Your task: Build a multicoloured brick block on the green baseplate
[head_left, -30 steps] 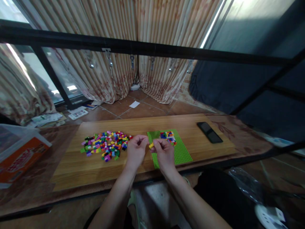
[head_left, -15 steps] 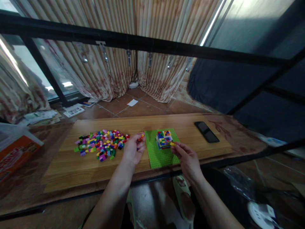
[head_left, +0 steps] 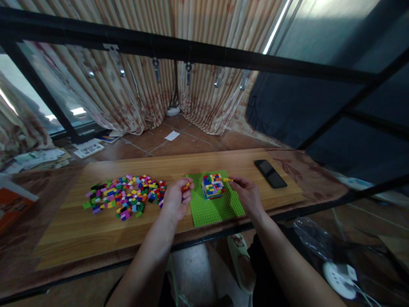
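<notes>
A multicoloured block of stacked toy bricks (head_left: 213,186) stands on the green baseplate (head_left: 204,215). Just right of that stack, my right hand (head_left: 248,194) pinches a yellow toy brick (head_left: 227,180) between thumb and forefinger. At the baseplate's left edge, my left hand (head_left: 176,199) is closed on an orange toy brick (head_left: 185,186). Other pieces may lie in the left palm, but the curled fingers hide them. Left of this hand spreads a loose pile of small coloured bricks (head_left: 128,194).
The wooden board (head_left: 76,226) carries everything. A black phone (head_left: 271,173) lies on its right part. An orange-labelled plastic box (head_left: 14,202) stands at the far left. A black metal bar (head_left: 191,57) crosses in front of the curtains. A power strip (head_left: 340,279) sits low at the right.
My right hand has moved from beside my left hand to the stack's right side, carrying the yellow brick. My left hand now shows orange pieces in its fingers. The view has shifted right.
</notes>
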`<state>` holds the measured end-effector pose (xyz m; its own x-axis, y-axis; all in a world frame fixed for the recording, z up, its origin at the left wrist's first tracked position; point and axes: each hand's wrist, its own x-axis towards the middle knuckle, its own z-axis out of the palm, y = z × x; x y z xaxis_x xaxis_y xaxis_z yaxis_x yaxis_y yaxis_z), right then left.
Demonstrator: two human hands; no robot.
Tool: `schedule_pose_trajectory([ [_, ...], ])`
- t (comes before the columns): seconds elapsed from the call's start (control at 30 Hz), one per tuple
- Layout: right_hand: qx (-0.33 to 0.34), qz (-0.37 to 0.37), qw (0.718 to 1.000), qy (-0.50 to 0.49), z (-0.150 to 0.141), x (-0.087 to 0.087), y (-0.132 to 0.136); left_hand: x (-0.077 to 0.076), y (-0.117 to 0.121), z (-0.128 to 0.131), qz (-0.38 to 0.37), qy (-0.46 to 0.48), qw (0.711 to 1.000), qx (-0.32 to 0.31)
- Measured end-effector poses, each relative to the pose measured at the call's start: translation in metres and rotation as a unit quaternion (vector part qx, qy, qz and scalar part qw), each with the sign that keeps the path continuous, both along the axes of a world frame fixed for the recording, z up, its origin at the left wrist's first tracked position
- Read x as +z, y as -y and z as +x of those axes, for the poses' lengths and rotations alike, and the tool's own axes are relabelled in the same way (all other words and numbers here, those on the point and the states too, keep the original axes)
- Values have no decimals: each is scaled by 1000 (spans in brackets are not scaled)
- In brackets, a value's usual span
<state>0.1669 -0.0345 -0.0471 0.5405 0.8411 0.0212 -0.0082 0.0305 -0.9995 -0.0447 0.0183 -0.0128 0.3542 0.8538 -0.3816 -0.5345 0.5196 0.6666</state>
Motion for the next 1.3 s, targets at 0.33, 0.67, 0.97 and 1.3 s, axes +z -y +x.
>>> schedule_pose_trajectory([
  [0.33, -93, 9, 993, 66, -17, -12, -1, -5, -2, 7, 30, -61, 998, -12],
  [0.67, -119, -49, 957, 260, -34, -3, 6, -5, -1, 9, 40, -71, 997, -16],
  [0.97, -150, -93, 932, 317, -37, 5, 4, -3, 0, 7, 53, -70, 996, -10],
  [1.3, -87, -100, 893, 430, -28, 12, 4, -1, 2, 6, 65, -72, 995, -4],
])
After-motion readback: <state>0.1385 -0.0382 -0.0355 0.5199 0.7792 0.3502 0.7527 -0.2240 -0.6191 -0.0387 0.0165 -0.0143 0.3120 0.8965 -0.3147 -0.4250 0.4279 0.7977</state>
